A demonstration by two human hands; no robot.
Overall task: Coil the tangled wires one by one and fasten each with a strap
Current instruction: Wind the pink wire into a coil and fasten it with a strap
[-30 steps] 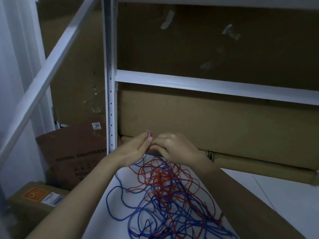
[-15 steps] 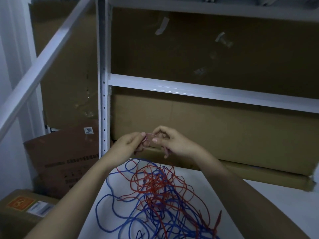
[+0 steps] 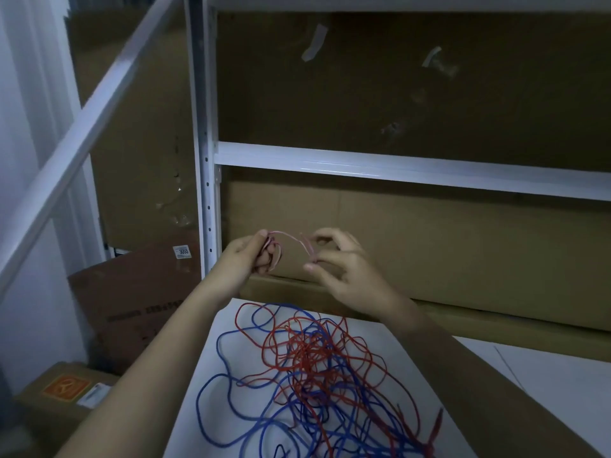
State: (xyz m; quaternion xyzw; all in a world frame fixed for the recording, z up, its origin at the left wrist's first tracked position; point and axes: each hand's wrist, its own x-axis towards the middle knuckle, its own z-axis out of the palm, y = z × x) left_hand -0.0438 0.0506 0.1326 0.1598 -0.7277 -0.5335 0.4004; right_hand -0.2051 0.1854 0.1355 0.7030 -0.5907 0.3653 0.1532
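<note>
Hands apart now, raised above counter (image 3: 545, 375). Left hand (image 3: 246, 259) clutching pink strap bundle (image 3: 272, 254); right hand (image 3: 337, 259) pinching one strap (image 3: 297, 241) free. Tangled red and blue wires (image 3: 314, 365) still uncoiled on counter.

A small white sticker (image 3: 182, 252) sat on the upper right corner of the leaning brown cardboard box (image 3: 132, 302) — it carried the number 3055 in dark digits, with finer print beneath too small to read. Lower on that same box's face ran a line of dark printed characters (image 3: 145, 313), blurred beyond reading. Below and left of the leaning box, a second carton (image 3: 56, 408) bore an orange square label (image 3: 66, 389) with a circular emblem — no words could be made out — and beside it a white label (image 3: 95, 395) whose print was illegible.
</note>
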